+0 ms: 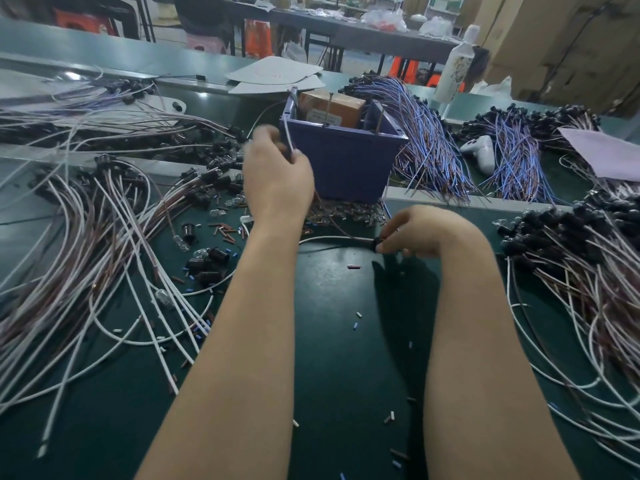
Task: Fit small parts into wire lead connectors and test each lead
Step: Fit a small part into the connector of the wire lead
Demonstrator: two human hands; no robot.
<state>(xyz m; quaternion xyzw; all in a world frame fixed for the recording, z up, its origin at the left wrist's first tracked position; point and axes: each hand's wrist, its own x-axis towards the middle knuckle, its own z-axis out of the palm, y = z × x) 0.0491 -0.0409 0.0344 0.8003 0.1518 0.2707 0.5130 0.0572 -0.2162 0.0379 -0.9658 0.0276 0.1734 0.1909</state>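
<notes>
- The right hand (pixel 415 233) pinched a black connector (pixel 376 244) low over the green table (pixel 339 323).
- Its wires (pixel 323 238) ran left and up toward the left hand (pixel 277 178), which was blurred and seemed to grip them beside the blue box (pixel 346 161).
- Loose leads (pixel 104 237) lay heaped on both sides.

Non-task items, bench and bkgd:
- Green bench top (pixel 346 323).
- White bottle (pixel 455 64), printed label, upright, far R edge.
- White controller-shaped item (pixel 481 152), lying flat, R of ctr.
- Grey card sheets (pixel 273 76), overlapping, flat, back ctr.
- Pale paper sheet (pixel 602 154), R edge.
- Pink stool (pixel 204 43), floor behind.
- Back table (pixel 346 38) w/ clear plastic bags (pixel 384 19).
- Brown cartons (pixel 554 36), stacked, back R.
</notes>
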